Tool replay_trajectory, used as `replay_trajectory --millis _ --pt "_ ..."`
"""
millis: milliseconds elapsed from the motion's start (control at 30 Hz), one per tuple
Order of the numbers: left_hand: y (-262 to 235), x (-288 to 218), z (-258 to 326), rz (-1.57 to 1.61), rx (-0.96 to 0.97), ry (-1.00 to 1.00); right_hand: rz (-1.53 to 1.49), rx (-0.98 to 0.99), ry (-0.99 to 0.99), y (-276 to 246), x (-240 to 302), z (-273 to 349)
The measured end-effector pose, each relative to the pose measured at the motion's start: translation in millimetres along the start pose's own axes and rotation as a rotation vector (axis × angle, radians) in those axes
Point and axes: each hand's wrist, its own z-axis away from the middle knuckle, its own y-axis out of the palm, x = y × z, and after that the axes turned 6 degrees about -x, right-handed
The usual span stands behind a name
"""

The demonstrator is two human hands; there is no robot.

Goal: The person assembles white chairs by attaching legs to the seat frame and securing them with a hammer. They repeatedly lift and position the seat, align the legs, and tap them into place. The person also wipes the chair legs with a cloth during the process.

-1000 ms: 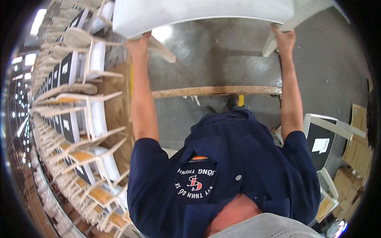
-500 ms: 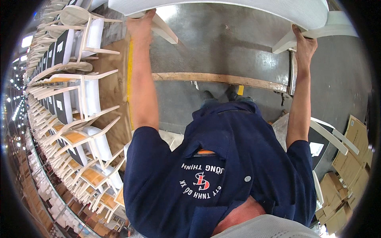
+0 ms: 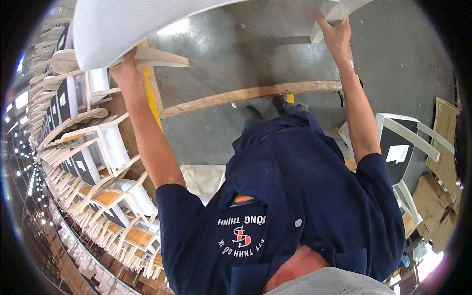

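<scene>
Both my arms reach up to a white upholstered chair (image 3: 147,24) that fills the top of the view. My left hand (image 3: 127,73) grips the chair under the edge of its padded part, beside a white wooden rail (image 3: 162,58). My right hand (image 3: 335,35) is closed around a white chair leg (image 3: 339,9) at the top right. The chair is off the floor, held between the two hands. My dark blue shirt (image 3: 295,196) covers the lower middle of the view.
Long rows of white chairs (image 3: 83,162) run down the left side. A wooden frame (image 3: 246,93) with a yellow edge lies on the grey concrete floor (image 3: 255,54). A white chair with a black panel (image 3: 398,142) and cardboard boxes (image 3: 442,142) stand at the right.
The chair has swung to the left and come closer, so its padded part now looms larger. Both hands kept their hold and moved with it.
</scene>
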Motion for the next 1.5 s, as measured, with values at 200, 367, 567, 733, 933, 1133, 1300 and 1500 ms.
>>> replay_trajectory --millis 200,367,567,733,933,1133,1300,1500 --pt "-22 102 46 -0.328 0.052 0.02 0.135 0.016 -0.218 -18 -55 51" --pt "-93 202 208 -0.586 0.198 -0.437 0.125 0.607 0.797 -125 -121 202" --pt "4 153 291 -0.755 0.858 -0.258 0.753 0.184 0.574 -124 -253 271" --pt "37 134 261 -0.84 1.048 -0.155 0.387 0.324 0.838 -120 -266 242" --pt "84 146 311 -0.762 1.578 0.035 0.295 -0.009 0.773 -194 -236 339" --pt "150 96 479 -0.447 2.072 0.139 0.225 -0.283 1.369 -238 -208 606" --pt "219 -22 663 -0.036 2.426 0.422 0.081 -0.95 1.857 -294 -214 805" --pt "280 -119 902 0.409 2.315 0.502 -0.327 -1.274 1.676 -407 -197 841"
